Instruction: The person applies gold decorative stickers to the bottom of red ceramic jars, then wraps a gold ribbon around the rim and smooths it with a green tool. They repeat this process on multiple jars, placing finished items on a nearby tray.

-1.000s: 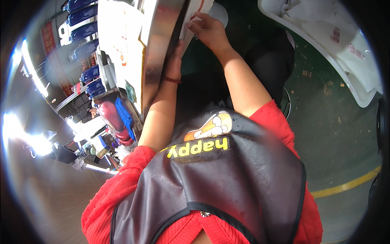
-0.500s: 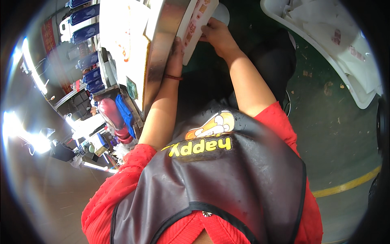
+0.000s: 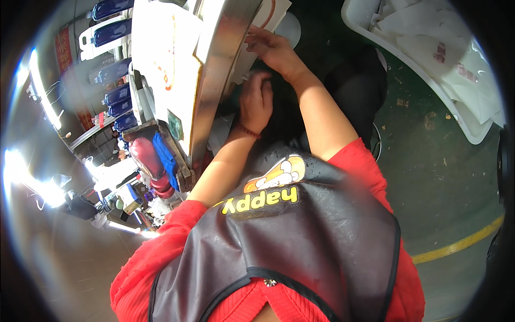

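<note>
My left hand [image 3: 255,104], with a dark red cord at the wrist, is below the metal edge [image 3: 206,70] of a worktable. Its fingers are curled together, and a small white bit shows at their tips; what they hold, if anything, is hidden. Farther off, my right hand [image 3: 276,53] reaches in with fingers stretched leftward, lying against a white sheet or panel [image 3: 279,13] beside the metal edge. A red line marks that panel. On the tabletop lies a white surface [image 3: 155,37] with red print, partly washed out by glare.
Blue bottles [image 3: 112,32] line the far left. A red bottle-like object [image 3: 146,158] and a blue cloth [image 3: 165,155] are at the table's near corner. A white bin [image 3: 461,118] with white sheets [image 3: 424,37] stands at right. A yellow line [image 3: 458,247] crosses the green floor.
My left hand has come off the panel and moved down and right, its fingers curling. The right hand has shifted slightly left and down, and the red-printed strip it held is no longer in view.
</note>
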